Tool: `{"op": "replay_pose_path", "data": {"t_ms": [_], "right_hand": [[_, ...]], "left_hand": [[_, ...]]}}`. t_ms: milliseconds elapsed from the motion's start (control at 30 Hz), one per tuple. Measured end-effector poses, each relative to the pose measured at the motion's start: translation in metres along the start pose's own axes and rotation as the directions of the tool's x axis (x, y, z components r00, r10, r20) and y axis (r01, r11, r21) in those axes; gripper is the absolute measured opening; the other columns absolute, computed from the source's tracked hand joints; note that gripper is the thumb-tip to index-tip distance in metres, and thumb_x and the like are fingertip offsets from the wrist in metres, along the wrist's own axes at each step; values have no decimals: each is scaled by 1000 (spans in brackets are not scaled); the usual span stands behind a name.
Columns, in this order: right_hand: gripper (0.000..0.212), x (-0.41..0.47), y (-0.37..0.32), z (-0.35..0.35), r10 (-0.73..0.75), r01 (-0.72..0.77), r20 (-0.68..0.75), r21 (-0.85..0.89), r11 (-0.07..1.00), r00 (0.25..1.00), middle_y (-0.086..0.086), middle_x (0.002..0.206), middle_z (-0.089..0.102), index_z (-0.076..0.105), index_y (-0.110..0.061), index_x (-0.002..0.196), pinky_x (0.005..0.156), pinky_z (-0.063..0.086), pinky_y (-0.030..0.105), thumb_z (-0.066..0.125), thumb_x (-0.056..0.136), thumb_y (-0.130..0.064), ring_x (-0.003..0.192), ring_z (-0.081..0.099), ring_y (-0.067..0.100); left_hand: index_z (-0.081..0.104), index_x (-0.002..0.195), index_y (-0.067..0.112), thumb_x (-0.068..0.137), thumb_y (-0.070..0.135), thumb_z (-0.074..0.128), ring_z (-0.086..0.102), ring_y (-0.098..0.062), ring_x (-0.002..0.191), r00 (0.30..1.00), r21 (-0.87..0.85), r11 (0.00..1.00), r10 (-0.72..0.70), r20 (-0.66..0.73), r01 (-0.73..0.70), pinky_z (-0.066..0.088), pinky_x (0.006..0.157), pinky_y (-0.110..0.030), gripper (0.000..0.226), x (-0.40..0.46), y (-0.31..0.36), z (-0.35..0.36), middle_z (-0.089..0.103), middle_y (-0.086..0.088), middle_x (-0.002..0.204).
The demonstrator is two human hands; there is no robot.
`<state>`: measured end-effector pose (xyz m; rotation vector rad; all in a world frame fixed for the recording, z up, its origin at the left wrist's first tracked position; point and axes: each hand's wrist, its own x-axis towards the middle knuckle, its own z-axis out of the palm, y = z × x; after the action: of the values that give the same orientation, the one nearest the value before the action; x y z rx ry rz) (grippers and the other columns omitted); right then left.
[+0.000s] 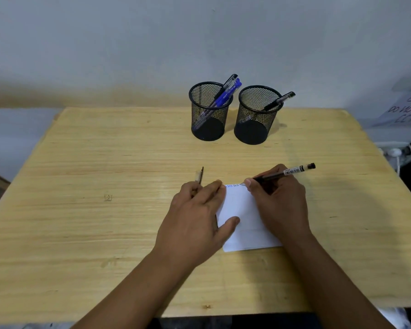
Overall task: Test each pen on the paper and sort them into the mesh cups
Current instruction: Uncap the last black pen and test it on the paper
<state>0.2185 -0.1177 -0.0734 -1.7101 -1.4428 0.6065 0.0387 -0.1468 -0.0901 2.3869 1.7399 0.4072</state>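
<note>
Low in the centre of the frame, the right hand (pixel 279 205) has its fingers curled round a black pen (pixel 285 174), pinching it near the tip, with the point down at the top edge of the white paper (pixel 243 224) and the capped end slanting up toward the right. Small blue writing runs along that top edge, just left of the pen point. The left hand (pixel 195 224) lies flat on the paper's left side, thumb pressed onto the sheet and fingers fairly straight; a pen cap (pixel 199 178), clear with a dark clip, pokes out past its fingers toward the top of the frame, and how it is held between them cannot be made out. The paper sits on the wooden table (pixel 81 181), just right of centre. Further up, in the middle of the frame near the table's far edge, two black mesh cups stand upright side by side, close but apart. The left cup (pixel 209 111) holds several blue pens (pixel 226 95) leaning to the right; the right cup (pixel 256 115) holds one black pen (pixel 280 100) leaning over its right rim. At the right edge of the frame is a printed sign (pixel 406 108), only partly readable.
</note>
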Motion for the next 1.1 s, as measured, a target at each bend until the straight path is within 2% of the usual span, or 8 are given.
{"op": "replay_pose_path", "data": {"t_ms": [200, 1100], "right_hand": [[12, -1, 0, -1, 25, -25, 17, -6, 1000, 1000, -21, 69, 64, 62, -20, 81, 58, 39, -3, 73, 85, -23, 68, 57, -23], [14, -2, -3, -1, 48, -48, -14, 14, 999, 999, -18, 70, 65, 63, -15, 86, 57, 39, -2, 73, 86, -25, 68, 58, -21]], "left_hand": [[48, 142, 25, 88, 65, 41, 30, -18, 127, 1000, 11, 1000, -4, 2, 4, 35, 104, -34, 67, 0, 0, 0, 45, 15, 148], [50, 141, 26, 88, 65, 40, 32, -19, 127, 1000, 17, 1000, -9, 9, 9, 36, 102, -34, 67, -1, 2, -2, 46, 14, 147]]}}
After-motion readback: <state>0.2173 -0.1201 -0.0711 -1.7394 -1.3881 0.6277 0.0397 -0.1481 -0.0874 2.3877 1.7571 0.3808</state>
